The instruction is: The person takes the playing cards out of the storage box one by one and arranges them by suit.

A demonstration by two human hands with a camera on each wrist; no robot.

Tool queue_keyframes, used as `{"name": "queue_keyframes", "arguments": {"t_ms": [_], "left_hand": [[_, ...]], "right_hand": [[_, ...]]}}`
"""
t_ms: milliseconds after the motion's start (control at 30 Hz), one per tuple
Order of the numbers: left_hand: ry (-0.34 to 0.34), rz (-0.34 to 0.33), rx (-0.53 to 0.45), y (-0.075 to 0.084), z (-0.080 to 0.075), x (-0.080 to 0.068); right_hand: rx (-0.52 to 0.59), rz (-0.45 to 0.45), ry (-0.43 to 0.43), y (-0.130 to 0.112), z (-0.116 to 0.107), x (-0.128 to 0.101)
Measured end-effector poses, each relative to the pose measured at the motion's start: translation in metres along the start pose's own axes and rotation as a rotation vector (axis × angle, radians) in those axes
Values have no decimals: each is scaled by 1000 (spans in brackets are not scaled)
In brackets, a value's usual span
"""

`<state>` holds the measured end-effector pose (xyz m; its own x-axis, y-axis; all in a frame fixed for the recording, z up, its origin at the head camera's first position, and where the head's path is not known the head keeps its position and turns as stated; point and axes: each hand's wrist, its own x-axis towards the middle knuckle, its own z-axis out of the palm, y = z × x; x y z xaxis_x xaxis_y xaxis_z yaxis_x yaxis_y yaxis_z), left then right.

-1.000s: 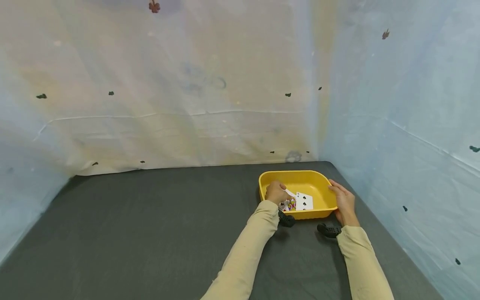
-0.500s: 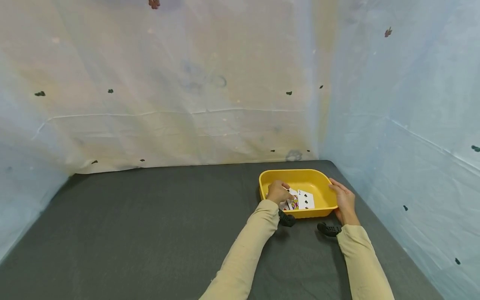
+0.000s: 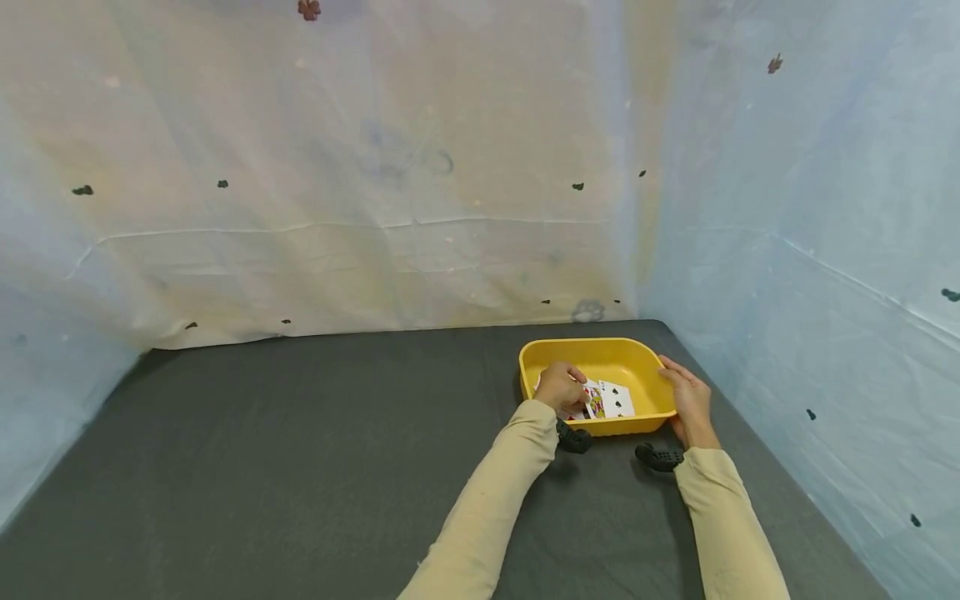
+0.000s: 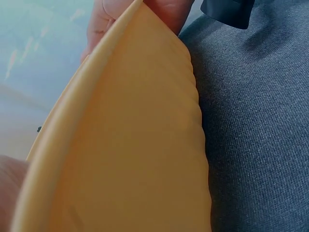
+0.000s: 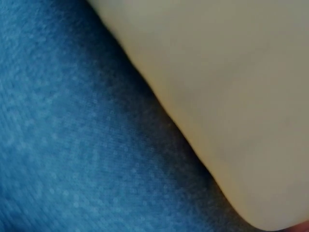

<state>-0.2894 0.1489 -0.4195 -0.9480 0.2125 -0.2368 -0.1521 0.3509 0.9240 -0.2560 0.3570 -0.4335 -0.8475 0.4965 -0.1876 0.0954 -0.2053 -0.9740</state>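
The playing cards (image 3: 604, 401) lie in the yellow tray (image 3: 630, 358), fanned out against its near wall, faces up; one white card with black pips shows on the right of the fan and a picture card beside it. Your left hand (image 3: 560, 387) is inside the tray at its left end, fingers curled over the left edge of the cards and pinching them. Your right hand (image 3: 687, 402) holds the tray's right rim, fingers curled along the edge and the thumb on the outside.

The tray sits on the dark grey cloth (image 3: 315, 450), near the far right corner of the surface. In the left wrist view the tray's outer wall (image 4: 140, 154) fills most of the picture, with fingertips of the other hand showing over its rim at the top. The right wrist view is too close and blurred to show more than the tray's wall against the cloth.

Both your sleeves (image 3: 495, 500) are beige, and a black wrist mount (image 3: 573, 438) sits at each cuff. Pale sheeting (image 3: 375, 167) with small dark marks hangs behind and to the right.
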Motion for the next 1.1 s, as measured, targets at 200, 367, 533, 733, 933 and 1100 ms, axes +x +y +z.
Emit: {"name": "queue_keyframes", "arguments": {"t_ms": [200,367,533,733,933,1100], "left_hand": [[-33,-12,-7,-1,0,1],[-43,-45,-43,2,-1,2],[-42,-44,-103,5,-2,-2],[-13,-28,-156,7,-2,-5],[11,35,-182,6,-5,-5],[13,96,-206,7,-9,-6]], "right_hand": [[0,5,-5,0,0,0],[-4,1,-25,-1,-1,-1],[17,-12,-45,-2,-2,-4],[35,-21,-59,-2,-4,-5],[1,-22,-35,-1,-3,-2],[-3,-14,-36,-1,-4,-1]]}}
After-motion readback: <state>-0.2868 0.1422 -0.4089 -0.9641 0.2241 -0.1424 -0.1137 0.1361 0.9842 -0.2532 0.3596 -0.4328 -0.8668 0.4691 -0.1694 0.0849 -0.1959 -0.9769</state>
